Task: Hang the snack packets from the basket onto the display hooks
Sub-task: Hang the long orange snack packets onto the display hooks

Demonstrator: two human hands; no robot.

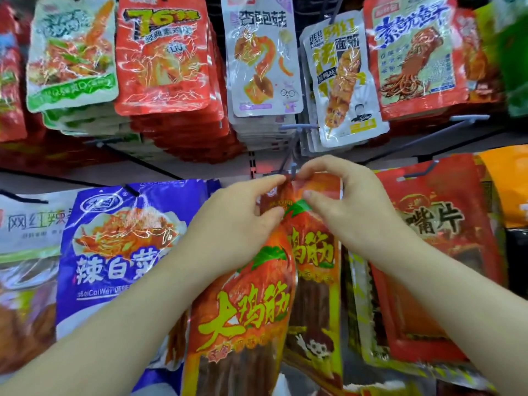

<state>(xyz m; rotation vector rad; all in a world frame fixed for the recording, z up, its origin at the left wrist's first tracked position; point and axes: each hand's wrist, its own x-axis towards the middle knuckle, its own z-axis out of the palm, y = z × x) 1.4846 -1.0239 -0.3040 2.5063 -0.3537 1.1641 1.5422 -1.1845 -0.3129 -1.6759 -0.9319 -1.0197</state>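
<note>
An orange-red snack packet [243, 318] with big yellow lettering hangs down in the middle of the head view. My left hand [240, 221] pinches its top edge from the left. My right hand [340, 201] pinches the same top edge from the right, thumb and forefinger close together. The packet's top sits right at the grey tip of a display hook [293, 168]; whether the hole is on the hook is hidden by my fingers. A second packet of the same kind [314, 281] hangs just behind it. The basket is out of view.
A blue-purple packet [114, 252] hangs to the left, a red one [434, 252] to the right. Above is a row of full hooks: green-white [71, 52], red [165, 58], white [263, 58], and red [414, 58] packets. Bare hook arms [423, 138] jut forward.
</note>
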